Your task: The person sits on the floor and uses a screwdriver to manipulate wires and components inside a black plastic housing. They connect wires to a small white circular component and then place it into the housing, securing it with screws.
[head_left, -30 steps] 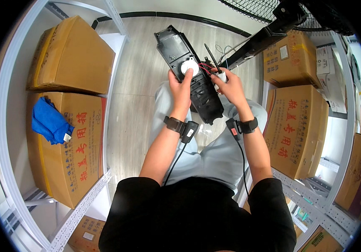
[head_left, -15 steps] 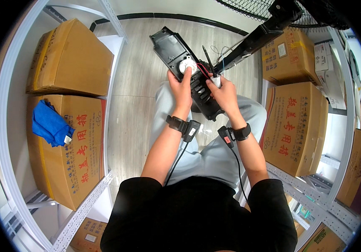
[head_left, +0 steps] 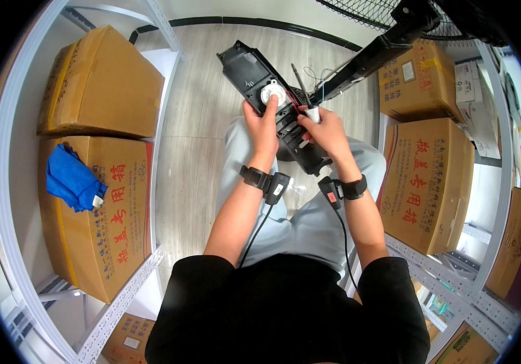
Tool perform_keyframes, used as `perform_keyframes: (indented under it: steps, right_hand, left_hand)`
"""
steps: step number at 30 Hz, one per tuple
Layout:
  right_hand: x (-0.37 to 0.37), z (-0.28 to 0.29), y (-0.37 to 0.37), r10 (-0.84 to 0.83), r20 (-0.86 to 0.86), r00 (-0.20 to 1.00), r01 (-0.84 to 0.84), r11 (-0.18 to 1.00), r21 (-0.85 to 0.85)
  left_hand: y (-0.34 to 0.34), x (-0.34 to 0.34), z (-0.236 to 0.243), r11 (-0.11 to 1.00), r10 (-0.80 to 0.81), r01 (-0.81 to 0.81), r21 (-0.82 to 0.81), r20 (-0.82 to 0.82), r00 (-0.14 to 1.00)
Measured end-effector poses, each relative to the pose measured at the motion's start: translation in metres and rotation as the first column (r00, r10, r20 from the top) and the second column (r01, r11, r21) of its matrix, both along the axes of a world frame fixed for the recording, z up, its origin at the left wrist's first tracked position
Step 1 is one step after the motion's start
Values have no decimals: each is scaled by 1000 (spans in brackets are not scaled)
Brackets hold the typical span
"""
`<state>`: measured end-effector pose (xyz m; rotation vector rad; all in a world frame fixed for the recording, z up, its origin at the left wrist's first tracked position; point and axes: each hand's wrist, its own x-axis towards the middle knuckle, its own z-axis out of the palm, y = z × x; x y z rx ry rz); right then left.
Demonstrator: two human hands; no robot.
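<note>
- Upper middle of the frame: a black plastic panel [head_left: 239,67], tilted, gripped at its left edge by the left hand [head_left: 264,128], thumb on a white round part [head_left: 270,92].
- The right hand [head_left: 328,133] grasps a screwdriver [head_left: 312,113]; whether it also pinches the red wires [head_left: 293,101] I cannot tell.
- The panel looks light, stiff and rather smooth; best held by its long edges.
- The thin wires seem fragile: avoid pulling.

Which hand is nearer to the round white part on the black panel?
The left. The left hand grips the black panel with its thumb over the round white part; the right hand is apart from it, to its right, holding a white-handled tool.
</note>
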<state>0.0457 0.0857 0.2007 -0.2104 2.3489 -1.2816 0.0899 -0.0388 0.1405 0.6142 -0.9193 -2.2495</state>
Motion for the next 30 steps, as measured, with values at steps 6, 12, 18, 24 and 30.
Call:
perform_keyframes:
  steps: [6, 12, 18, 24, 30]
  right_hand:
    - [4, 41, 5, 12, -19, 1000, -11, 996, 87]
    - [7, 57, 12, 19, -103, 994, -6, 993, 121]
    - [7, 68, 26, 27, -426, 904, 16, 995, 95]
    - [11, 74, 20, 74, -397, 915, -26, 992, 125]
    - [13, 74, 17, 110, -414, 904, -81, 993, 86]
  left_hand:
    - [0, 0, -2, 1000, -7, 8, -13, 23, 1000]
    - [1, -2, -1, 1000, 29, -29, -10, -10, 1000]
    - [-5, 0, -1, 988, -29, 40, 151, -75, 997]
    - [-1, -2, -1, 998, -32, 33, 50, -23, 999]
    - [1, -2, -1, 1000, 0, 0, -27, 18, 1000]
